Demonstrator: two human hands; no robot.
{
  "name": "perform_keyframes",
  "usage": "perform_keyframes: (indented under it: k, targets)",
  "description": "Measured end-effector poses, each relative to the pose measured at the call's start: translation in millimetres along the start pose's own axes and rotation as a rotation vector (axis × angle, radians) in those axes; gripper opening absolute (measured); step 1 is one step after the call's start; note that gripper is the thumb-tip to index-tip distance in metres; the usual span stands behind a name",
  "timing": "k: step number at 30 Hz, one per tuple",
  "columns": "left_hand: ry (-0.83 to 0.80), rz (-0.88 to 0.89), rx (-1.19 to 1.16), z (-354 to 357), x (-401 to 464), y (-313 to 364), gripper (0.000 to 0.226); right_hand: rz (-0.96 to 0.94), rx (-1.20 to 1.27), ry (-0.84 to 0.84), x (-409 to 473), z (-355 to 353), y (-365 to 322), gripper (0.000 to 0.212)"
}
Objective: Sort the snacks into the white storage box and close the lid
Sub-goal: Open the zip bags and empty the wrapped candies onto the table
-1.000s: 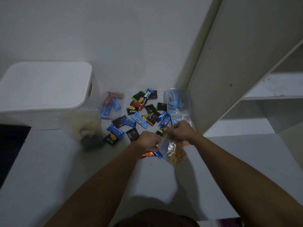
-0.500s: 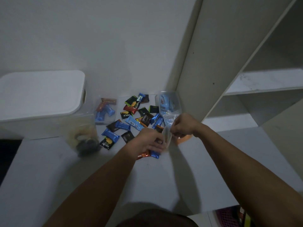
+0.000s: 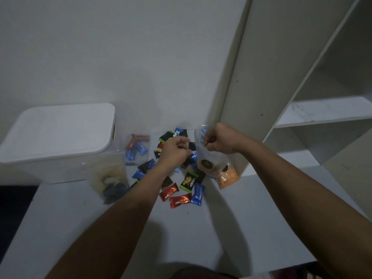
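Pinching clear snack bag (image 3: 209, 164) top edge with right hand (image 3: 219, 140) fingers, bag hanging long axis vertical below them; left hand (image 3: 175, 151) fingers curled loosely beside, grasp unclear.

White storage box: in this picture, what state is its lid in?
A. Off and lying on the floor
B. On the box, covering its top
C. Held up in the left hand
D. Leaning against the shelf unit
B: the lid lies flat over the white storage box, while both hands are busy at the clear bag.
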State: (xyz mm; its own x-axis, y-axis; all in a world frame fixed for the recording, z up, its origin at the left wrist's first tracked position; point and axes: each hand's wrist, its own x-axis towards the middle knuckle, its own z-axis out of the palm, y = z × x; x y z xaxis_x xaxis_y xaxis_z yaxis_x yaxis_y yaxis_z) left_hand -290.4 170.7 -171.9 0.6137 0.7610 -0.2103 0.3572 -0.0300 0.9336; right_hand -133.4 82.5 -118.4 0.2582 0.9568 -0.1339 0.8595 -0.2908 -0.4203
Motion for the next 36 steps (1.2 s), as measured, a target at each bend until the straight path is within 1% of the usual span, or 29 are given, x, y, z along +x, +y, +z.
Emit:
perform_keyframes:
  k: [1,2,5,8,10,13,17,20,24,28,31,34,36]
  targets:
    - [-0.006,0.072,0.017,-3.7,1.4,2.9,0.034,-0.028,0.003,0.001,1.4,-4.6,-1.9,0.008]
    - [-0.013,0.135,0.042,-6.8,2.4,5.4,0.033,-0.055,0.006,0.003,2.7,-9.2,-4.0,0.009]
    - [0.057,0.261,0.088,-14.1,4.3,12.2,0.014,-0.121,0.032,0.015,6.4,-18.6,-11.3,0.009]
    - [0.143,0.310,0.078,-20.2,3.3,18.4,0.006,-0.143,0.082,0.027,9.0,-20.8,-19.3,0.008]
    - [0.203,0.328,0.086,-26.0,0.5,21.2,0.006,-0.151,0.125,0.063,9.6,-18.7,-24.9,0.007]
    - [0.282,0.320,0.113,-36.4,-2.1,21.4,0.006,-0.156,0.181,0.091,10.4,-13.6,-32.9,0.013]
    - [0.336,0.303,0.096,-49.3,-2.9,18.5,0.006,-0.189,0.159,0.132,17.7,-5.6,-42.3,0.008]
    - [0.322,0.347,0.069,-59.1,-7.6,20.7,0.010,-0.204,0.156,0.176,24.1,-4.2,-51.3,0.008]
    - [0.260,0.379,0.061,-70.7,-10.3,23.1,0.013,-0.233,0.128,0.164,29.6,-3.4,-61.8,0.009]
    - [0.336,0.381,0.100,-77.4,-11.1,23.3,0.017,-0.290,0.122,0.179,32.9,-2.0,-70.2,0.010]
    - [0.387,0.385,0.076,-79.9,-14.0,26.6,0.013,-0.324,0.133,0.214,33.3,1.4,-76.1,0.008]
    - [0.379,0.402,0.061,-81.5,-18.5,30.6,0.010,-0.322,0.130,0.249,35.3,0.3,-79.9,0.008]
    - [0.346,0.409,0.064,-83.3,-20.1,32.9,0.007,-0.319,0.102,0.260,36.5,-1.5,-81.7,0.008]
